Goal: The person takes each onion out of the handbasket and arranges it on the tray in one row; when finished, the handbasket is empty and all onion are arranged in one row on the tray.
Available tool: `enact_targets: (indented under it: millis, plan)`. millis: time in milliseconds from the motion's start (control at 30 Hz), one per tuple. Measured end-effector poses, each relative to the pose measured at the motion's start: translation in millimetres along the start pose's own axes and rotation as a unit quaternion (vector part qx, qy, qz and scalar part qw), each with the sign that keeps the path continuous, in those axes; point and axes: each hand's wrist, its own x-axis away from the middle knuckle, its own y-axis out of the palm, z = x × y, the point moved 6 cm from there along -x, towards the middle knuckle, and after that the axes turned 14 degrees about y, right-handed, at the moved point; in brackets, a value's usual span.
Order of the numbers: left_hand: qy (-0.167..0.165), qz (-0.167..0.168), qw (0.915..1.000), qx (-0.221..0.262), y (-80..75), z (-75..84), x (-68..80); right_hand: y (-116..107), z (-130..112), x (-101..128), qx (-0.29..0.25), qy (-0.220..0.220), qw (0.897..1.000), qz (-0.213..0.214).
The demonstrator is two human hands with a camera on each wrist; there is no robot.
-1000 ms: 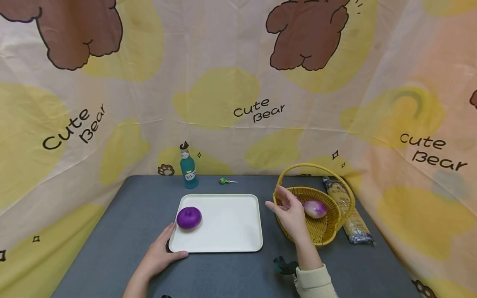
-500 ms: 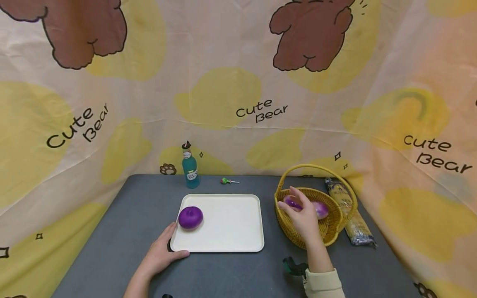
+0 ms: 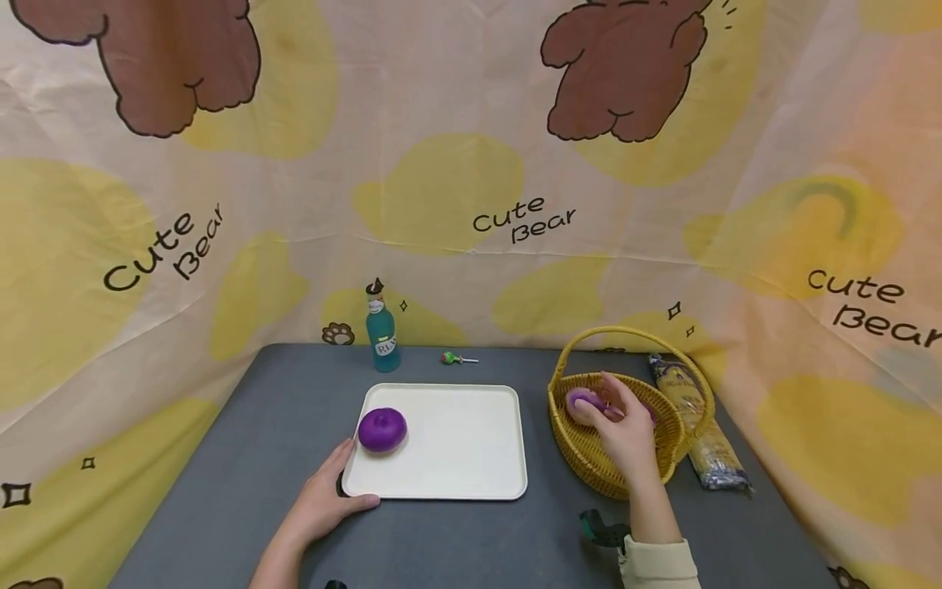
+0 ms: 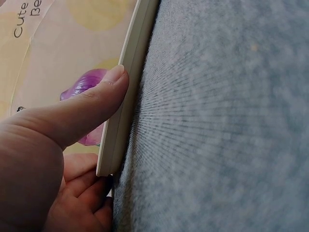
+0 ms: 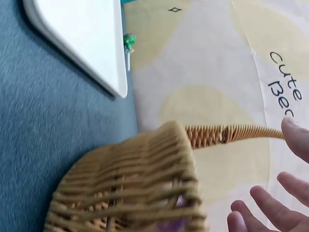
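My left hand (image 3: 321,499) grips the near left corner of a white tray (image 3: 464,442), thumb along the front rim and fingers along the left side. A round purple onion (image 3: 382,430) sits on the tray's left part; the left wrist view shows it behind the thumb. Over the yellow wicker basket (image 3: 581,458), my right hand (image 3: 631,432) has thumb and fingers curved apart, with nothing held. Beneath it lies a purple-white onion (image 3: 578,406), close to the thumb tip. Another onion in the basket is mostly hidden by the hand. The right wrist view shows the fingers above the basket's rim.
The basket's tall arched handle (image 3: 639,330) rises over the right hand. A long clear packet of pasta (image 3: 710,450) lies right of the basket. Behind the tray are a teal bottle (image 3: 383,337) and a lollipop (image 3: 458,358). A printed cloth hangs behind the table.
My right hand has moved rightward over the basket, uncovering more of the onion on its left side and covering the other. The left hand stays at the tray's corner.
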Motion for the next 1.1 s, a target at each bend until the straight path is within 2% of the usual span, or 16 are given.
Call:
enact_targets:
  millis: [400, 1000, 1100]
  plan:
    - [-0.003, 0.001, 1.0000, 0.001, -0.2, -2.1, -0.6, -21, 16, -4, -0.002, 0.028, 0.999, 0.044]
    - [-0.003, -0.002, 1.0000, -0.006, 0.4, -1.7, 0.8, -42, 37, -20, 0.064, 0.051, 0.992, 0.100]
    - [-0.004, -0.002, 1.0000, -0.004, 0.8, -1.2, 0.7, -42, 40, -23, 0.076, 0.059, 0.990, 0.099]
